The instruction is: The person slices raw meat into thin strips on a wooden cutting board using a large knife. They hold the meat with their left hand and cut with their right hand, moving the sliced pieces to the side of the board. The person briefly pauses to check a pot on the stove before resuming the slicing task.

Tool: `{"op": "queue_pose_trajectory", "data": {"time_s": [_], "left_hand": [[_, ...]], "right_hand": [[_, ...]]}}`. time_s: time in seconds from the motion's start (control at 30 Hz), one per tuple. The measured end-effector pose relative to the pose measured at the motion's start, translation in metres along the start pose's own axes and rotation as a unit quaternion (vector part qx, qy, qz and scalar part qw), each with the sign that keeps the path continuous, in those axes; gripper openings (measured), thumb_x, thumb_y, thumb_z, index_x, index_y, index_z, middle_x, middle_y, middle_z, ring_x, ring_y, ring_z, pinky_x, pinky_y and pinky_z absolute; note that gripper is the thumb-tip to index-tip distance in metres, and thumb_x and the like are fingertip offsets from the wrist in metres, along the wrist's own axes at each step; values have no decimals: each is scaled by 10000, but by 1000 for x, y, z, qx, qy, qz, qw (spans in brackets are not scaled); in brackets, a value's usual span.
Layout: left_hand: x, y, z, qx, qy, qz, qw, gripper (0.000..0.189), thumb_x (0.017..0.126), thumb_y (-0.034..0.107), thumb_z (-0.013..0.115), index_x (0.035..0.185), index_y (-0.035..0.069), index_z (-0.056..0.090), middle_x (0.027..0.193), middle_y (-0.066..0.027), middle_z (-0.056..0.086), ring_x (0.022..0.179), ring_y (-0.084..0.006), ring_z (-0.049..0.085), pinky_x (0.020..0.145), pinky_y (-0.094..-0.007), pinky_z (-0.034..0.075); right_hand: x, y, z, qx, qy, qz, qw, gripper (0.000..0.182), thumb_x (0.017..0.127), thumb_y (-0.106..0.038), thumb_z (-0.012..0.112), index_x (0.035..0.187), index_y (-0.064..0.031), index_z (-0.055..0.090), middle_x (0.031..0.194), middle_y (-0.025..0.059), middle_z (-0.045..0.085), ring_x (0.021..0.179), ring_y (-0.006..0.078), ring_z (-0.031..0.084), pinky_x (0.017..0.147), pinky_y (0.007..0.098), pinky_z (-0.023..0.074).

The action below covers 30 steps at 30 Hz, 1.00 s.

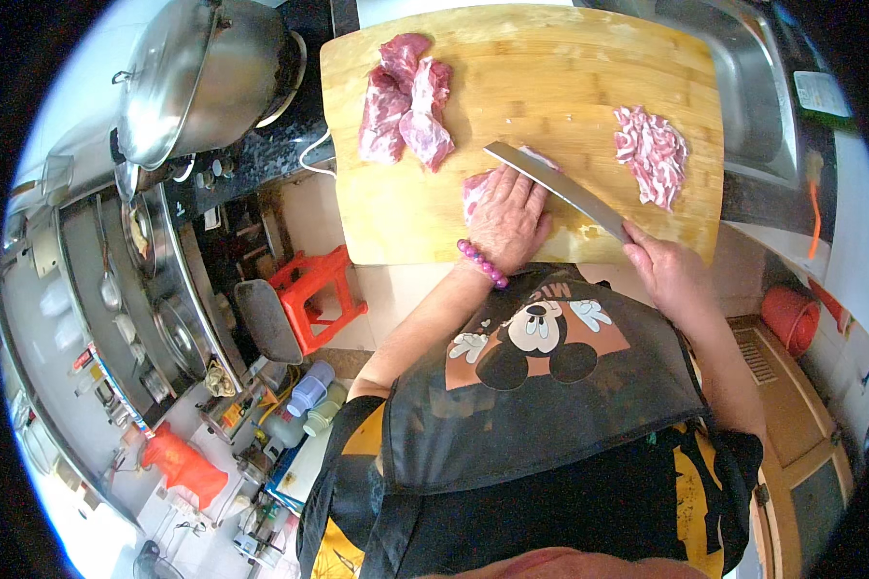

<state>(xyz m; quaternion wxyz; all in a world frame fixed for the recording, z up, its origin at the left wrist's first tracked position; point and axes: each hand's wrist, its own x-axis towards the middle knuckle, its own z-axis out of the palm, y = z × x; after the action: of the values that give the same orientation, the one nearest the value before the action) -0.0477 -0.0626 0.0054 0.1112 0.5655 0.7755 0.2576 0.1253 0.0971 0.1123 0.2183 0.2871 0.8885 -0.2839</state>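
My right hand grips the handle of a Chinese cleaver, whose long blade slants up and left across the board. Under my left hand, a piece of raw meat is pressed against the wooden cutting board. The blade lies right by my left fingertips, and a bit of the meat shows beyond it. Most of that piece is hidden by my fingers. Larger chunks of raw meat rest at the board's left. A heap of thin meat slices lies on the right.
A large lidded metal pot stands on the stove left of the board. Beyond the right edge is a steel sink. Below the board at left sits a red plastic stool; a red bucket is at lower right.
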Motion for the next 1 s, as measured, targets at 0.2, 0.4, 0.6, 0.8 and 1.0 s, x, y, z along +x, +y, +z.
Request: {"op": "queue_pose_trajectory", "data": {"time_s": [0.2,0.4,0.6,0.8,1.0], "left_hand": [[0,1,-2,1,-16,-1,1000,575,707,207,686,1218,-5,527,1225,-213,511,1200,-388,444,1051,-477,336],[-2,3,1,6,-15,-6,1000,537,712,207,681,1180,-16,545,1206,-218,519,1191,-388,452,1044,-476,342],[-4,5,1,-2,-43,-30,999,489,730,193,657,1171,-3,575,1226,-203,533,1223,-355,456,1079,-455,317],[-3,7,-5,23,-15,-14,1000,499,714,176,675,1173,12,569,1222,-184,530,1220,-353,452,1057,-464,333],[-8,2,-10,12,27,17,999,510,681,118,703,1169,49,569,1208,-152,525,1209,-346,452,982,-492,373]], "right_hand": [[29,-10,-14,-11,-21,-37,999,379,951,-391,466,1180,-128,614,795,213,651,711,384,639,631,486,500],[66,-37,-11,-10,-48,-44,998,379,942,-368,505,1204,-113,604,810,232,637,722,392,628,633,457,484],[78,-31,25,-16,42,-108,993,395,923,-429,508,1161,-139,632,797,206,654,694,377,643,614,467,508],[36,-1,12,43,17,-26,999,390,932,-411,500,1161,-124,631,813,207,656,728,365,648,639,457,503],[-10,42,13,115,45,60,990,361,944,-379,494,1178,-136,624,910,183,667,812,359,646,708,428,503]]}}
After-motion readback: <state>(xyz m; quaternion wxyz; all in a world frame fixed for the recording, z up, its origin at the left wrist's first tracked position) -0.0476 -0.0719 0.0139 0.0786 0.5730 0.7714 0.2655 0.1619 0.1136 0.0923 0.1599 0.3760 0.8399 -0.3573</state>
